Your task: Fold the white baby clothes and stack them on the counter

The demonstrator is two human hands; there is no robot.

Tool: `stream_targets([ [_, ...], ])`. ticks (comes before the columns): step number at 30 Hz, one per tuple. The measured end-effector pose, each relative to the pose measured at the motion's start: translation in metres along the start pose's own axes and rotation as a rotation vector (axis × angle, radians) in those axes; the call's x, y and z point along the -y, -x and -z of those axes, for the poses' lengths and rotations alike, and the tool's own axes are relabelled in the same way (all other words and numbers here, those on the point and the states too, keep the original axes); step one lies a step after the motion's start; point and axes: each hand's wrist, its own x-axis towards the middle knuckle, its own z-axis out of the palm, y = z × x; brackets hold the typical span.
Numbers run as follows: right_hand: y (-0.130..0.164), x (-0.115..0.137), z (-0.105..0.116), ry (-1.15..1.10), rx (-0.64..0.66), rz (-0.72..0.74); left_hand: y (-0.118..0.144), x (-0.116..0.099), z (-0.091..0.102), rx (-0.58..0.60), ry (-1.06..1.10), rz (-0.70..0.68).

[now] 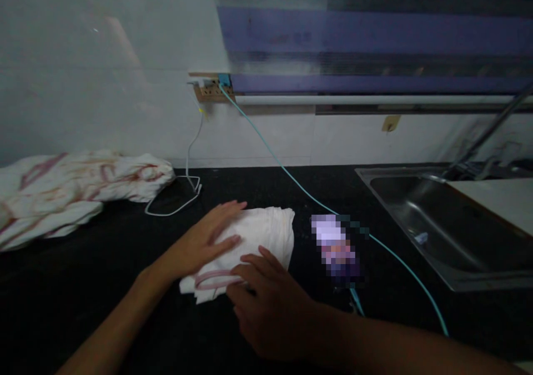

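A white cloth [266, 228] with a pink stripe lies folded in layers on the black countertop [137, 319]. My left hand [204, 239] rests on its left side, fingers stretched out and holding nothing. Over the near right part of the cloth is my right hand [266, 303], its fingers apart and slightly bent, the fingertips at the cloth near the pink stripe. Part of the cloth is hidden under both hands.
A crumpled, stained white cloth [83, 183] lies at the left by the wall. A blurred-out phone-like thing [335, 247] and a teal cable [293, 181] are right of my hands. Farther right is a steel sink [449, 219]. A white cable [170, 214] runs to the wall socket [214, 91].
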Motion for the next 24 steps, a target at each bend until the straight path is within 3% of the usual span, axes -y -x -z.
stream_targets([
  [2,0.0,0.001,0.002,0.011,-0.005,-0.013,-0.001,-0.008,-0.008,0.184,-0.091,-0.057],
  [4,0.001,0.003,0.004,0.022,-0.009,0.005,-0.005,-0.011,-0.018,0.234,-0.175,-0.067],
  [9,0.003,0.013,-0.001,0.0,0.088,0.177,-0.02,-0.009,-0.031,0.208,-0.235,-0.046],
  [15,0.003,0.009,-0.035,-0.063,0.18,0.101,-0.047,-0.002,-0.036,0.213,-0.258,-0.05],
  [20,0.006,0.004,-0.046,0.015,0.153,0.192,-0.087,0.018,-0.046,0.181,-0.269,-0.116],
  [24,0.01,0.003,-0.045,0.062,0.162,0.249,-0.136,0.037,-0.061,0.153,-0.276,-0.168],
])
